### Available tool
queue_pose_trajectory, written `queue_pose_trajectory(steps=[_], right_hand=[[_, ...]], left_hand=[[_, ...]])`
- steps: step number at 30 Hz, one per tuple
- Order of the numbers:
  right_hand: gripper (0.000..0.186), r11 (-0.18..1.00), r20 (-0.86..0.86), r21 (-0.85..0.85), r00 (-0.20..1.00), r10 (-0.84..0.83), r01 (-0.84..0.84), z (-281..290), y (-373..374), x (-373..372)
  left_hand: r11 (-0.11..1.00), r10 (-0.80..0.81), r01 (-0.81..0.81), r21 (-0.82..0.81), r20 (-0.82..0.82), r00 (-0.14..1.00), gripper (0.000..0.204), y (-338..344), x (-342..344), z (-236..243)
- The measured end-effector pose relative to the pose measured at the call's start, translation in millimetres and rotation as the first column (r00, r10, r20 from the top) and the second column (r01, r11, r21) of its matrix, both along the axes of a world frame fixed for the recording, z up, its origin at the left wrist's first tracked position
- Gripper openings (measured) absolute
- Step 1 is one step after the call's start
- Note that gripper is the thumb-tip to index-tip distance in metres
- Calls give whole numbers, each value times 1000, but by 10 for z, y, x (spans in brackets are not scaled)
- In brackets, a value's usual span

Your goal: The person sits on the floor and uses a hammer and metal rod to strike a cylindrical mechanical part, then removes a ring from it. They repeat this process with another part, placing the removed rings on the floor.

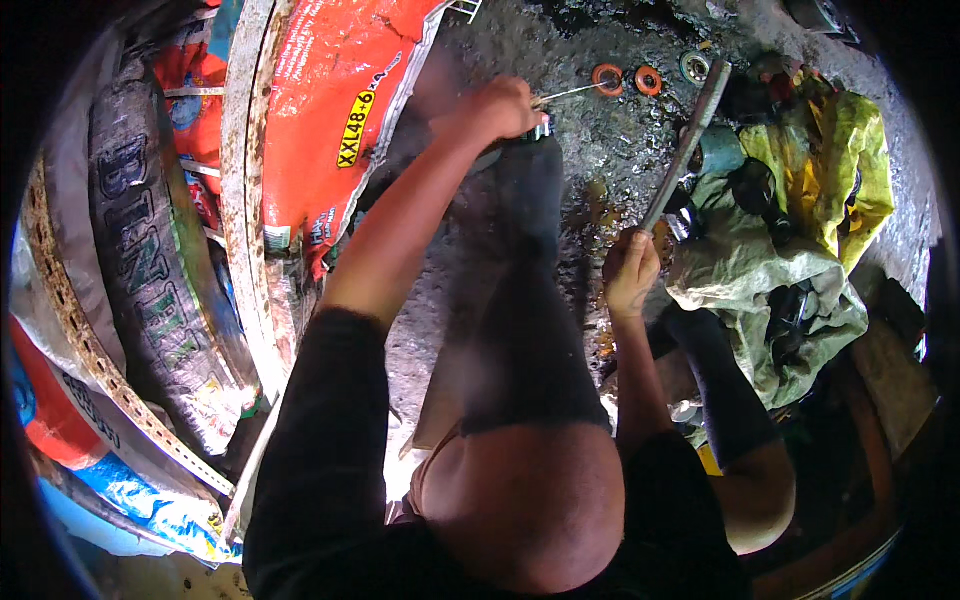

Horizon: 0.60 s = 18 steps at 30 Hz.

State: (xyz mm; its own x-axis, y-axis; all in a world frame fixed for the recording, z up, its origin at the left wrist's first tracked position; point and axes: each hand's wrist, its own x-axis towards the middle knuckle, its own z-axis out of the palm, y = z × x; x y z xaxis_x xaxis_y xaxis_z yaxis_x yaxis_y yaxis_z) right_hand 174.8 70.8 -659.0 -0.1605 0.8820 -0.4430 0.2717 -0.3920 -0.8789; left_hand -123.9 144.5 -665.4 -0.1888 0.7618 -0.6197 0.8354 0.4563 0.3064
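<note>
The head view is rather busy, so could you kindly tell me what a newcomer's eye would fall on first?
Probably the big red sack at upper left, bright against the dark ground. Next would come the long grey bar slanting up from the right hand, then the crumpled yellow sacking at upper right.

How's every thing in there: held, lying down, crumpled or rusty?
Left grip: looks closed on the thin rod
Thin rod: sticking out rightward
Right grip: closed around the grey bar
Grey bar: held near one end, slanting
Two orange rings: lying on the ground
Yellow sack: crumpled
Grey-green sack: crumpled
White strip: rusty-looking
Ground: wet-looking in patches
</note>
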Motion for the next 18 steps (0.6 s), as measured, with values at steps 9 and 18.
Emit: queue_pose_trajectory(steps=[9,18], right_hand=[[48,993,104,117,995,-1,-11,54,300,170],[44,989,-72,0,987,-145,145,-14,322,271]], left_hand=[[943,-211,240,-228,144,967,68,571,-47,-334],[966,-203,237,-99,271,941,64,436,-184,-622]])
